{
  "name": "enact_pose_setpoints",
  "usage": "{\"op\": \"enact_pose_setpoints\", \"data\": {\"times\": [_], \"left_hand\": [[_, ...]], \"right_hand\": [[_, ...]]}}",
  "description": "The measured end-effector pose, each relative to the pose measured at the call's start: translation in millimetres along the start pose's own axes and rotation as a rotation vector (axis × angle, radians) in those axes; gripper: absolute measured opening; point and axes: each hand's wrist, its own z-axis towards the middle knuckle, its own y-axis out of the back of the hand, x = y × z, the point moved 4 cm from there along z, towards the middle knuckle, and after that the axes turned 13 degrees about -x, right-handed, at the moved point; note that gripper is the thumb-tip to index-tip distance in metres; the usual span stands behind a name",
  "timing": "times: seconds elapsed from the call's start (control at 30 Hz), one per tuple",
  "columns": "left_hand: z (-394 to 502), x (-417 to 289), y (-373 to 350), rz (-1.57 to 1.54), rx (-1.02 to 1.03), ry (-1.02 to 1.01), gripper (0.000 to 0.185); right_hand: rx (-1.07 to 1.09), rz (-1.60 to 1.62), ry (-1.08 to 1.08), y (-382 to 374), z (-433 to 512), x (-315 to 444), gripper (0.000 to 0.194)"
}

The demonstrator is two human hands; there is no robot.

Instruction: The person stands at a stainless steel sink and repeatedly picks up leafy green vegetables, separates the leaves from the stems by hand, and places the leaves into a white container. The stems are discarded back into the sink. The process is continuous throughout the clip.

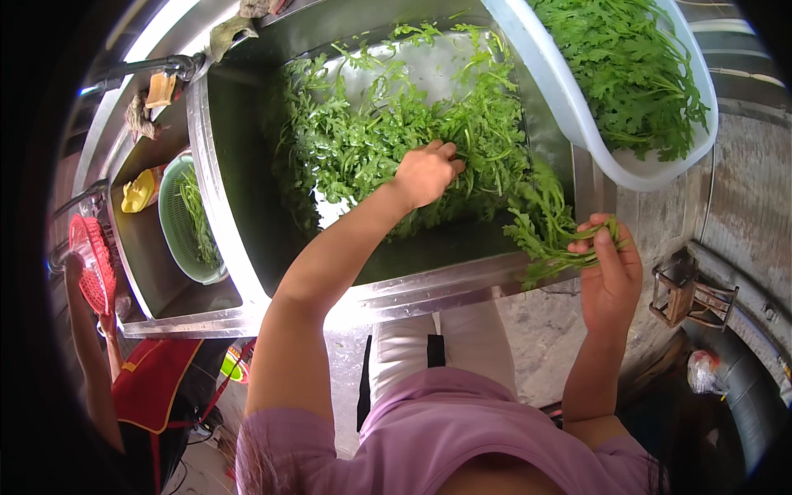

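Lobed leafy greens, resembling garland chrysanthemum (371, 130), float in water in a large stainless steel sink (247, 167). My left hand (427, 173) reaches down among them, fingers curled against the stems; its fingertips are partly hidden, so I cannot tell if it grips any. Over the sink's near right corner, my right hand (612, 266) holds a small bunch of greens (544, 216) by the stems between thumb and fingers. The leaves of that bunch hang leftward over the sink's rim.
A pale plastic tub (656, 176) of greens overhangs the sink's right side. Left, a smaller basin (179, 303) holds a green colander (176, 247) with greens and a yellow item (138, 190). A co-worker's hand (74, 266) holds a red basket (93, 266). A wooden stool (674, 291) stands right.
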Motion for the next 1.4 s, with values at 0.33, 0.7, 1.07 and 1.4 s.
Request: {"op": "enact_pose_setpoints", "data": {"times": [0.33, 0.7, 1.07, 1.4], "left_hand": [[23, 39, 89, -1.150, -0.406, 0.658, 0.016], [39, 104, 203, -0.999, -0.811, 0.545, 0.031], [18, 149, -4, 0.361, 0.294, 0.550, 0.028], [-15, 109, 203, -1.214, -0.273, 0.764, 0.025]], "right_hand": [[0.008, 0.032, 0.008, -9, 5, 3, 0.020], [0.066, 0.033, -0.033, -28, 9, -5, 0.019], [0.069, -0.030, -0.054, -33, 8, -10, 0.019], [0.184, -0.225, 0.174, -61, 0, -2, 0.017]]}}
